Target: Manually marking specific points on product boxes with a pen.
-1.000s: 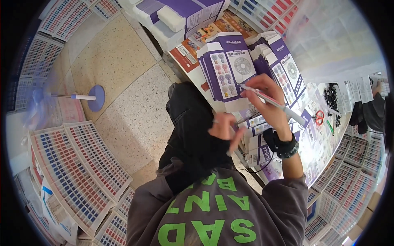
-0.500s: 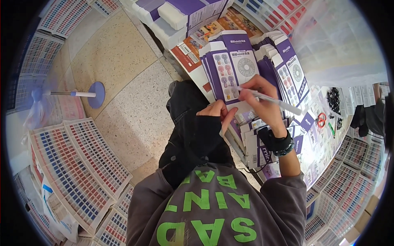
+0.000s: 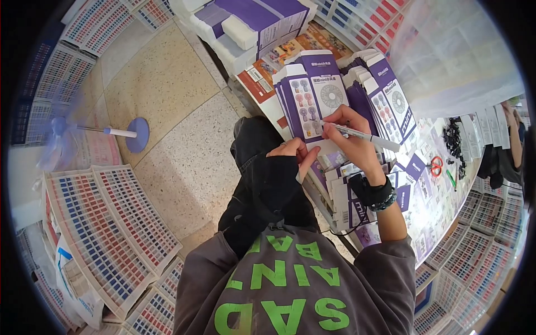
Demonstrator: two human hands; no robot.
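A stack of flattened purple-and-white fan cartons (image 3: pixel 322 70) lies in front of me, its top carton printed with a round fan and several small coloured fans. My right hand (image 3: pixel 357 146) is closed around a white marker pen (image 3: pixel 382 143), whose tip points at the small pictures on the top carton. At the stack's near edge, my left hand (image 3: pixel 293 152) has bent fingers and thumb gripping the carton's lower edge; the fingertips are partly hidden. A second stack of flattened cartons (image 3: pixel 391 100) lies just to the right. Beneath my right wrist are more loose cartons (image 3: pixel 340 204).
Red-handled scissors (image 3: pixel 436 166), a green tool (image 3: pixel 451 178) and a heap of small black parts (image 3: pixel 453 142) lie at the table's right. A larger purple-and-white pile (image 3: pixel 268 25) stands far left. Trays of red and blue pieces (image 3: pixel 106 234) and a lilac fan base (image 3: pixel 135 135) are at left.
The marker, blurred before, now shows sharply, and my right hand has shifted slightly left over the top carton. My left hand stays at the edge. The whole view has shifted slightly.
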